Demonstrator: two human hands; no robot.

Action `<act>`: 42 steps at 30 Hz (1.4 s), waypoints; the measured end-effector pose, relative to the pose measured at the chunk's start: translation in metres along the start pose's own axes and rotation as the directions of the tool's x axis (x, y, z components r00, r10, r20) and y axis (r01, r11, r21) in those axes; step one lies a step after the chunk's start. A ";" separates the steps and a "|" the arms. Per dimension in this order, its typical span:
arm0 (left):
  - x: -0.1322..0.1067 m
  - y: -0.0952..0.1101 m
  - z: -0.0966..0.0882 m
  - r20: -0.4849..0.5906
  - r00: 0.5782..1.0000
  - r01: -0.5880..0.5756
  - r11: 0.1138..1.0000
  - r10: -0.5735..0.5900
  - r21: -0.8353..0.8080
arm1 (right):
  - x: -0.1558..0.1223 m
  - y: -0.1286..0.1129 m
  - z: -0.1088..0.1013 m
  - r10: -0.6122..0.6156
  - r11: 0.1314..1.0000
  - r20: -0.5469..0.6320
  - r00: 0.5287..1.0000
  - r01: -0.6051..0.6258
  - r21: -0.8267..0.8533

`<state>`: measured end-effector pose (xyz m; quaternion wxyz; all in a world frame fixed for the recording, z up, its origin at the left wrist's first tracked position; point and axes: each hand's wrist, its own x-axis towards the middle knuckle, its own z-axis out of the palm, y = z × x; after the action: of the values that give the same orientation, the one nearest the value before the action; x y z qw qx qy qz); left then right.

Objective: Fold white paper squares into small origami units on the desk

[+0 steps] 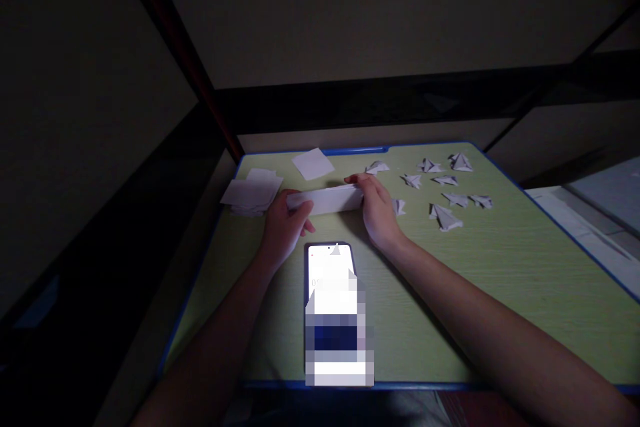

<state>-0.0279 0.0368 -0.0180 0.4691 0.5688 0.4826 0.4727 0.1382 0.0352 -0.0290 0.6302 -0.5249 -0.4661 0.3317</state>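
A white sheet of paper (333, 201), folded into a long strip, is held between my two hands just above the green table. My left hand (289, 221) grips its left end, thumb on the near face. At the other end my right hand (376, 208) has its fingers curled over the top edge and the far side, partly hidden. Behind the strip lies a single square sheet (313, 164). A stack of white sheets (253, 192) sits to the left of my left hand.
Several folded paper pieces (445, 217) are spread over the right half of the green table (505, 293). A lit phone (331, 280), partly pixelated, lies in front of my hands. Walls stand behind and to the left. White boards or papers (590, 227) are beyond the right edge.
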 end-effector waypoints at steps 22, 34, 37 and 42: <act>0.000 -0.002 -0.001 0.030 0.999 0.024 0.999 -0.022 -0.046 | -0.003 0.000 0.001 -0.001 1.000 0.028 1.000 0.001 -0.001; 0.004 -0.007 -0.003 0.001 0.999 0.037 0.997 -0.037 -0.060 | -0.004 -0.005 -0.009 0.012 0.998 0.108 0.994 -0.006 -0.055; 0.004 -0.007 -0.005 -0.007 0.999 0.038 0.995 -0.039 -0.091 | -0.004 -0.002 -0.012 0.026 1.000 0.140 0.990 -0.023 -0.020; 0.003 -0.002 -0.007 0.006 0.999 0.039 0.998 -0.039 -0.058 | -0.001 0.001 -0.013 -0.020 0.999 0.100 0.995 0.025 -0.045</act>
<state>-0.0348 0.0405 -0.0187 0.4958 0.5467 0.4785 0.4758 0.1499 0.0300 -0.0307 0.5978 -0.5168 -0.5102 0.3395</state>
